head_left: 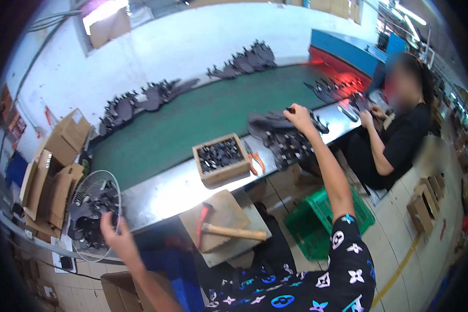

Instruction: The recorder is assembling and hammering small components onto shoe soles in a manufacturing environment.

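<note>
My left hand (114, 234) is at the near rim of a round white wire basket (120, 195), its fingers apart and nothing seen in them. Dark, flat pieces (88, 229) fill the basket. Over a pile of dark sole-shaped pieces with small upright knobs (281, 138), my right hand (301, 119) is closed, thumb and fingers pinching a small dark part of one piece. That pile lies along the near metal edge of a green conveyor belt (177, 125).
A wooden box (226, 177) of small black parts and orange-handled pliers (255, 163) lie between my hands. Closer in, a hammer (229, 230) rests on a block. Cardboard boxes (57, 182) stand left, a green crate (312, 229) below. A co-worker (395, 119) sits at right.
</note>
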The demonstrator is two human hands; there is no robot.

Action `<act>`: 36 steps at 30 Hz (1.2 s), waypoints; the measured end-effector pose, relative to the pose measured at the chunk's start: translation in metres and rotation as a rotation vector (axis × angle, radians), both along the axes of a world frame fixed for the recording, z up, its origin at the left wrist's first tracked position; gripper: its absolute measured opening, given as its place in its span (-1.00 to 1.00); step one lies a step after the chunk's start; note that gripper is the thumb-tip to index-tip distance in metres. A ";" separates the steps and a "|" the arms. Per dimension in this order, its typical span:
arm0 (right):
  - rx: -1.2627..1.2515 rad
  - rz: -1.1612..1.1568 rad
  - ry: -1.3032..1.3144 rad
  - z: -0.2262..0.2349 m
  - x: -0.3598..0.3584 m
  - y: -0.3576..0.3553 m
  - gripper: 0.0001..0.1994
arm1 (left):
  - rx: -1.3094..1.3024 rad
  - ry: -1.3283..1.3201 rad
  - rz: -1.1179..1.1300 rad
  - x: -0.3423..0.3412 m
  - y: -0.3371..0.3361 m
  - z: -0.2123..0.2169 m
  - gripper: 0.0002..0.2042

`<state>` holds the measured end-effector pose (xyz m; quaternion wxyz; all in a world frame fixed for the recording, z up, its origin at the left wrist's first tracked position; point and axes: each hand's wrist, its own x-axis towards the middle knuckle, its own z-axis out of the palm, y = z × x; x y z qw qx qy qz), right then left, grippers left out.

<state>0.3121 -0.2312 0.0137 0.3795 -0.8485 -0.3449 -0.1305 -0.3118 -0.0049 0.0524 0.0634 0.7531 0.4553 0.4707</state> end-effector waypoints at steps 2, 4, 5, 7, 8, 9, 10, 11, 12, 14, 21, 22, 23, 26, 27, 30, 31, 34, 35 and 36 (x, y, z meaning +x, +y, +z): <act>0.234 0.298 0.131 0.042 -0.077 0.035 -0.68 | 0.119 0.124 -0.170 0.034 -0.035 0.017 -0.57; 0.220 0.480 0.075 0.084 -0.179 0.048 -0.74 | 0.210 0.226 -0.448 0.067 -0.055 0.034 -0.33; 0.252 0.599 -0.104 0.088 -0.217 0.054 -0.77 | 0.287 0.265 -0.567 0.086 -0.059 0.040 -0.20; -0.008 0.916 -0.304 0.117 -0.281 0.031 -0.80 | 0.342 0.448 -0.653 0.115 -0.072 0.060 -0.04; -0.148 1.038 -0.506 0.130 -0.300 0.021 -0.77 | 0.342 0.481 -0.692 0.123 -0.081 0.076 -0.09; -0.147 1.142 -0.651 0.130 -0.307 0.013 -0.74 | 0.335 0.566 -0.732 0.129 -0.087 0.086 -0.20; -0.197 1.232 -0.645 0.135 -0.319 0.008 -0.71 | 0.306 0.648 -0.745 0.124 -0.087 0.086 -0.31; -0.124 1.178 -0.591 0.126 -0.326 0.007 -0.68 | 0.088 0.670 -0.792 0.115 -0.080 0.073 -0.47; -0.056 1.118 -0.532 0.115 -0.335 0.004 -0.64 | -0.077 0.553 -0.817 0.106 -0.080 0.067 -0.50; 0.063 0.884 -0.262 0.066 -0.354 -0.004 -0.28 | -0.758 0.343 -0.899 0.085 -0.079 0.050 -0.45; -0.274 0.406 0.055 -0.084 -0.370 -0.072 -0.19 | -0.834 -0.512 -0.715 0.056 -0.109 -0.053 -0.39; -0.335 0.368 -0.006 -0.084 -0.364 -0.084 -0.24 | -0.820 -0.607 -0.744 0.069 -0.115 -0.053 -0.37; -0.322 0.360 0.081 -0.091 -0.361 -0.101 -0.35 | -0.838 -0.620 -0.772 0.077 -0.120 -0.053 -0.32; -0.172 0.302 0.355 -0.119 -0.378 -0.141 -0.60 | -0.823 -0.520 -0.697 0.116 -0.110 -0.100 -0.35; -0.040 0.247 0.539 -0.130 -0.386 -0.155 -0.73 | -0.603 -0.207 -0.513 0.136 -0.113 -0.103 -0.34; 0.181 0.069 0.625 -0.133 -0.403 -0.193 -0.83 | -0.257 0.193 -0.260 0.164 -0.111 -0.109 -0.16; 0.154 0.042 0.613 -0.131 -0.402 -0.210 -0.83 | -0.206 0.333 -0.180 0.164 -0.108 -0.114 -0.10; 0.226 -0.074 0.641 -0.110 -0.402 -0.232 -0.84 | -0.253 0.479 -0.127 0.170 -0.112 -0.089 0.02; 0.324 -0.154 0.659 -0.105 -0.397 -0.231 -0.83 | -0.095 0.421 -0.176 0.178 -0.105 -0.081 -0.08; 0.335 -0.164 0.662 -0.110 -0.391 -0.234 -0.83 | 0.060 0.360 -0.227 0.188 -0.098 -0.071 -0.17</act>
